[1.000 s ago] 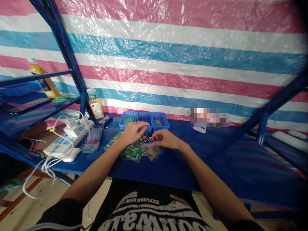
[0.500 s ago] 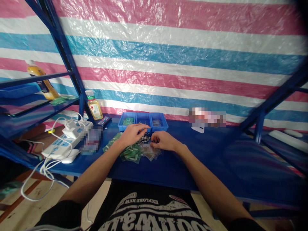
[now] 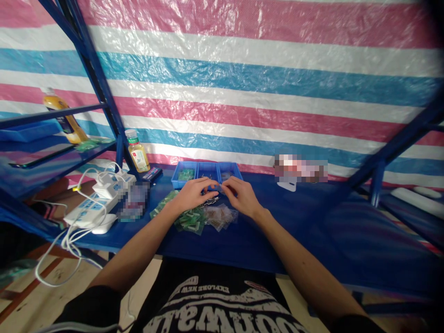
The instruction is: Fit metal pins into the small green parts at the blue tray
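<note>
My left hand [image 3: 192, 193] and my right hand [image 3: 241, 196] curl inward, their fingertips nearly meeting just in front of a blue three-compartment plastic tray [image 3: 206, 170]. Below them lies a small heap of slim metal pins [image 3: 211, 201] on the blue tabletop [image 3: 263, 240]. Green-printed small packets [image 3: 189, 220] lie beneath my left palm, and transparent plastic bags [image 3: 220, 217] lie under my right hand. Whether the fingertips pinch anything is too small to tell.
A white power strip [image 3: 90, 206] with white cables sits to the left, near a pixelated object [image 3: 133, 201]. A juice bottle [image 3: 138, 151] stands by a blue steel shelf upright [image 3: 120, 148]. Another pixelated object [image 3: 300, 169] lies at the back right, before a striped tarp [image 3: 243, 78].
My right hand has moved up and to the left, off the pins and toward my left hand. Its fingertips now sit close to the left fingertips by the tray's front edge.
</note>
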### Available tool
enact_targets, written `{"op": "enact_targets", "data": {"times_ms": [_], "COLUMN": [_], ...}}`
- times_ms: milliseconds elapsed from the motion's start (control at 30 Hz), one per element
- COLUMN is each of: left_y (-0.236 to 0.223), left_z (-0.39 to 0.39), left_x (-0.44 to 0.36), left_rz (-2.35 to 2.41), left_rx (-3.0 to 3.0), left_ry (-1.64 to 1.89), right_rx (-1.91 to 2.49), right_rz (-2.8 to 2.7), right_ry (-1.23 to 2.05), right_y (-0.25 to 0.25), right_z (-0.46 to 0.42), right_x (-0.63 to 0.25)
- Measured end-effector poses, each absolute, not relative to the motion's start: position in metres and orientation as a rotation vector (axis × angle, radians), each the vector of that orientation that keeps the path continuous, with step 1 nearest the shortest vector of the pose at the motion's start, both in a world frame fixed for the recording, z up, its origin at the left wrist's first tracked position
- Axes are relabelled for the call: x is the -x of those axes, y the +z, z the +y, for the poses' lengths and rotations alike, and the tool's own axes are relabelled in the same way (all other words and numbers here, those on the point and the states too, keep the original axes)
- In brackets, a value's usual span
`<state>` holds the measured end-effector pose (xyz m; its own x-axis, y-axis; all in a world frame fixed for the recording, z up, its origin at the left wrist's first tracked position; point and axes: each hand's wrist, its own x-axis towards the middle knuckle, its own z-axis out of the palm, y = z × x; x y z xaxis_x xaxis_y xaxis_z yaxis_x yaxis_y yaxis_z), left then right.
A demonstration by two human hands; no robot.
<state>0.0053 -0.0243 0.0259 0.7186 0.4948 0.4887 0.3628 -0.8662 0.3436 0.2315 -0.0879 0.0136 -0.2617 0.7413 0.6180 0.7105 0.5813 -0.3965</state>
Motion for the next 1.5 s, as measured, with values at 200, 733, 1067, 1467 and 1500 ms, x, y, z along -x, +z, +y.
{"op": "enact_targets", "data": {"times_ms": [200, 733, 1067, 1467, 1500], "left_y": [0.024, 0.020, 0.024, 0.023, 0.023], "left_z": [-0.020, -0.018, -0.018, -0.016, -0.016], "left_x": [-0.005, -0.005, -0.004, -0.005, -0.005], "left_rz": [0.618, 0.619, 0.655, 0.605, 0.608], "left_rx": [-2.728, -2.723, -2.718, -2.696, -2.696], "left_ry": [0.878, 0.812, 0.795, 0.750, 0.748], "right_rx": [1.097, 1.140, 1.146, 1.077, 1.080], "right_rz": [-2.070, -1.928, -1.968, -1.955, -1.956], "right_ry": [0.101, 0.191, 0.234, 0.347, 0.355], "right_y": [0.004, -0.003, -0.004, -0.001, -0.001], "right_z": [-0.087, -0.081, -0.078, -0.078, -0.078], "right_x": [-0.222, -0.223, -0.222, -0.223, -0.224]}}
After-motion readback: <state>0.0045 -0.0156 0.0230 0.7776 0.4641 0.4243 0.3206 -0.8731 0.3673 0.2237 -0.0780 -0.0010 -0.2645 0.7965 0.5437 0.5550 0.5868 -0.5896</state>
